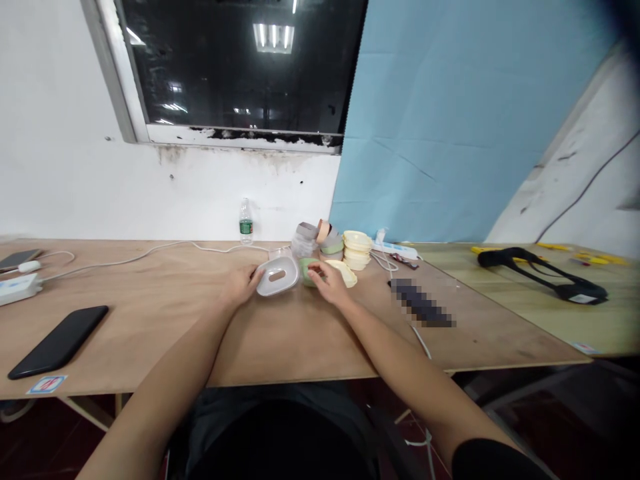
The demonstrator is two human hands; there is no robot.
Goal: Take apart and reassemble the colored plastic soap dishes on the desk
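Observation:
My left hand (240, 284) grips the edge of a white oval plastic lid (277, 277) with a slot in its middle, tilted up on the table. My right hand (325, 281) sits just right of it, its fingertips pinching a green plastic cup (306, 271). A cream plastic lid (343, 273) lies against that hand's far side. Behind them stand a stack of cream lids (357, 250) and a group of stacked grey, peach and green cups (330, 243).
A wooden table (300, 340) holds a water bottle (245, 222), a black phone (57, 341), a white power strip (395, 251), cables and a pixelated object (423, 303). A black strap (543, 273) lies on the adjoining table to the right.

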